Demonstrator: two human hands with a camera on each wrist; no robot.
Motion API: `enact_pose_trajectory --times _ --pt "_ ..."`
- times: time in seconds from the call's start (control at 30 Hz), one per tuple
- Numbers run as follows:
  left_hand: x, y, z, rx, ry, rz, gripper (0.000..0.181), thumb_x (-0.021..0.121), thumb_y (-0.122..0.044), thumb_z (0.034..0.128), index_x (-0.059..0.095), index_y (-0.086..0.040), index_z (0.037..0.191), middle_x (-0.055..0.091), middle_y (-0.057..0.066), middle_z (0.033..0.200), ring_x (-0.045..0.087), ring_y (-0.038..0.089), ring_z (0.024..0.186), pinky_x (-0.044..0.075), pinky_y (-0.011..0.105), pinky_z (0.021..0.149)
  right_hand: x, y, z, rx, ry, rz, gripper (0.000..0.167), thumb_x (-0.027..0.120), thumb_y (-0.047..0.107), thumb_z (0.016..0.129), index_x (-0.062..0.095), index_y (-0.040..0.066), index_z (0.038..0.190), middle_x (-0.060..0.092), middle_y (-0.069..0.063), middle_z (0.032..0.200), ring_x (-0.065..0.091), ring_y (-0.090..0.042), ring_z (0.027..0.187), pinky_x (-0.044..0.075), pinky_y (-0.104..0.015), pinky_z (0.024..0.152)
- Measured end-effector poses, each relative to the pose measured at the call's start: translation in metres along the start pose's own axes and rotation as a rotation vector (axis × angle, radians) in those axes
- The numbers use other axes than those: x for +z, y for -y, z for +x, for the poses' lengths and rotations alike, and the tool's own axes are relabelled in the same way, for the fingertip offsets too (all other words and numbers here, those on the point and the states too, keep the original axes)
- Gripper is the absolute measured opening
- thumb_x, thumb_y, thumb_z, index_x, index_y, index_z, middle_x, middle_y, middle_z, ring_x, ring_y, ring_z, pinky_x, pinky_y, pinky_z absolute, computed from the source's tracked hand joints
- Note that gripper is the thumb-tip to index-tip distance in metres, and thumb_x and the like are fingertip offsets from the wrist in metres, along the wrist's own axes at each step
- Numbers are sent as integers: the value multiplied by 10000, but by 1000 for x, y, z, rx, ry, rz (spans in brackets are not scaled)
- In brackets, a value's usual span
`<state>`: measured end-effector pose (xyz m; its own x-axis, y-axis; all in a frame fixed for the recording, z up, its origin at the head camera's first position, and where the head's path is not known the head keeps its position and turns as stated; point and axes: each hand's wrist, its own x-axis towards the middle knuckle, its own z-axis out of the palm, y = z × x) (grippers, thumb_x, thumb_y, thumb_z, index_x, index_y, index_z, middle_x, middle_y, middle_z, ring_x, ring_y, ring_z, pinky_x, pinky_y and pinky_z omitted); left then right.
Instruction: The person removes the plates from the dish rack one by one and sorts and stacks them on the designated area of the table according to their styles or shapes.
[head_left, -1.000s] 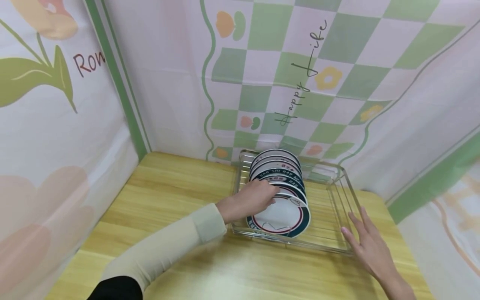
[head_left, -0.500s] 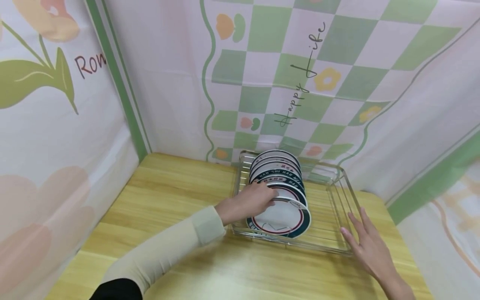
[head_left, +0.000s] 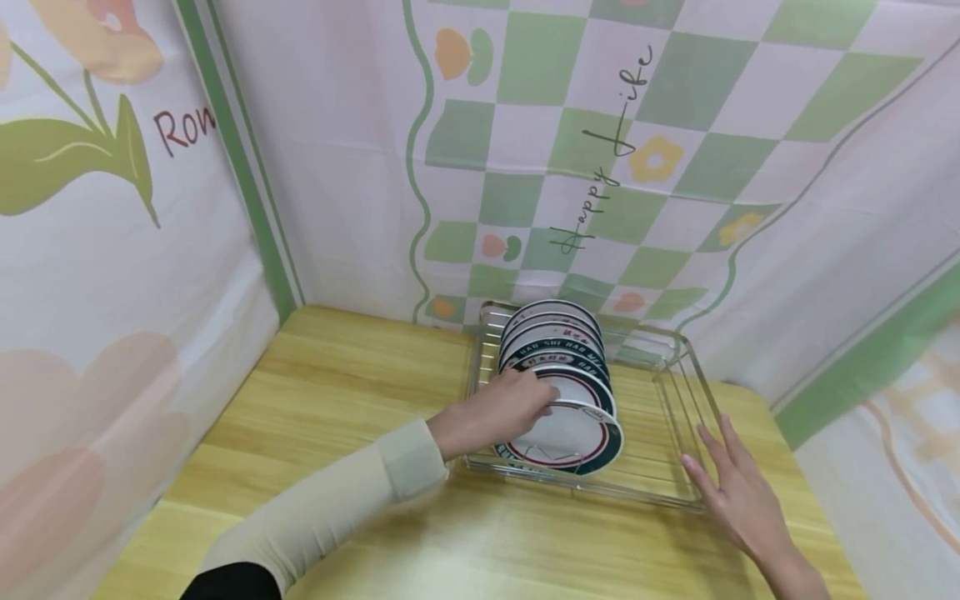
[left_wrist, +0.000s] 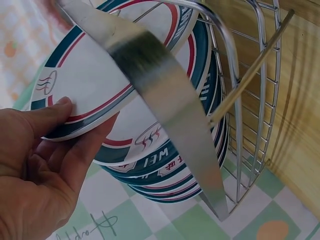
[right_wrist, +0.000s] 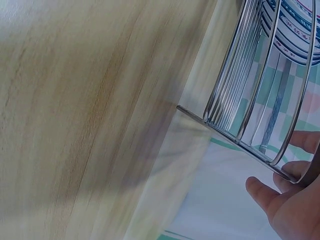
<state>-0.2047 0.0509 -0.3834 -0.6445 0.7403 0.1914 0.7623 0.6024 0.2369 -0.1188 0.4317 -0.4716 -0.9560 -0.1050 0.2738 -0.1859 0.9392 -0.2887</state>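
Observation:
Several white plates with dark green and red rims stand in a row in a wire rack (head_left: 645, 492). The left hand (head_left: 498, 410) pinches the rim of the front plate (head_left: 562, 437); in the left wrist view its thumb lies on the face of that plate (left_wrist: 90, 82) and the fingers of the hand (left_wrist: 42, 165) are behind it. Another plate (left_wrist: 120, 145) stands just behind. The right hand (head_left: 742, 500) rests at the rack's right end, fingers spread; in the right wrist view this hand (right_wrist: 300, 200) touches the corner of the rack (right_wrist: 232, 140).
The rack stands on a wooden table (head_left: 360, 367) near a checkered cloth backdrop (head_left: 532, 200). More printed cloth (head_left: 112, 275) hangs at the left side. In the left wrist view a wide metal band (left_wrist: 170, 107) crosses in front of the plates.
The left hand has shifted slightly with the top of the front plate, which stands a little lower in view. The right hand has stayed at the rack's end.

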Motion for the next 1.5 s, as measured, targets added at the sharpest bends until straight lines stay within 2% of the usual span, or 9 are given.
enact_pose_trajectory --times 0.2,0.37,0.63,0.8,0.93,1.13,1.27,1.43,1.5 --pt "-6 0 -3 -16 -24 15 114 671 -191 1058 755 -120 1084 757 -7 893 673 74 748 512 158 637 1 -1 1 -8 -17 3 631 547 335 1097 398 -51 1572 57 -231 1749 286 -655 1442 316 -850 965" --pt "-11 2 -6 -3 -50 35 122 661 -199 1065 753 -121 1082 746 -14 862 658 78 738 507 166 638 1 -2 1 -11 -25 -4 633 554 336 1092 400 -46 1572 67 -233 1747 302 -656 1431 322 -849 962" --pt "-20 5 -11 -31 -100 -36 137 660 -201 1064 753 -104 1088 760 10 882 661 91 731 506 167 634 3 -4 -1 -5 -23 -10 643 556 338 1090 381 -35 1585 55 -220 1751 320 -664 1412 328 -854 949" --pt "-33 9 -17 -21 -147 -79 129 649 -189 1069 731 -100 1025 748 20 853 647 97 703 519 205 642 4 -5 -2 -2 -20 0 654 546 335 1095 354 -37 1597 40 -212 1753 294 -659 1431 313 -842 974" --pt "-49 17 -25 3 -218 -116 141 648 -169 1069 703 -94 963 711 24 779 616 107 658 509 254 626 4 -4 -1 -1 -24 10 656 542 331 1097 341 -33 1605 42 -216 1751 281 -653 1444 310 -837 980" --pt "-75 34 -43 4 -317 -232 119 669 -105 1046 686 -50 942 609 10 699 482 80 579 409 204 542 4 -4 0 -5 -33 34 651 547 315 1094 343 -34 1604 41 -209 1753 263 -649 1457 298 -851 973" --pt "-93 48 -54 -50 -369 -267 118 668 -117 1048 720 -19 1008 625 21 716 499 86 577 439 213 546 4 -5 0 -8 -42 41 645 549 306 1092 347 -32 1603 41 -197 1756 256 -642 1467 292 -859 966" --pt "-113 70 -70 -189 -400 -298 194 660 -126 1054 735 26 1148 731 82 816 634 146 654 546 279 607 5 -4 1 -11 -41 56 648 553 302 1091 344 -33 1604 50 -211 1753 249 -643 1470 290 -856 974" --pt "-120 80 -77 -252 -409 -306 192 656 -125 1056 730 38 1126 731 105 814 654 182 663 559 304 607 5 -3 1 -13 -43 61 646 554 300 1090 346 -37 1601 52 -215 1752 249 -646 1468 288 -857 976"
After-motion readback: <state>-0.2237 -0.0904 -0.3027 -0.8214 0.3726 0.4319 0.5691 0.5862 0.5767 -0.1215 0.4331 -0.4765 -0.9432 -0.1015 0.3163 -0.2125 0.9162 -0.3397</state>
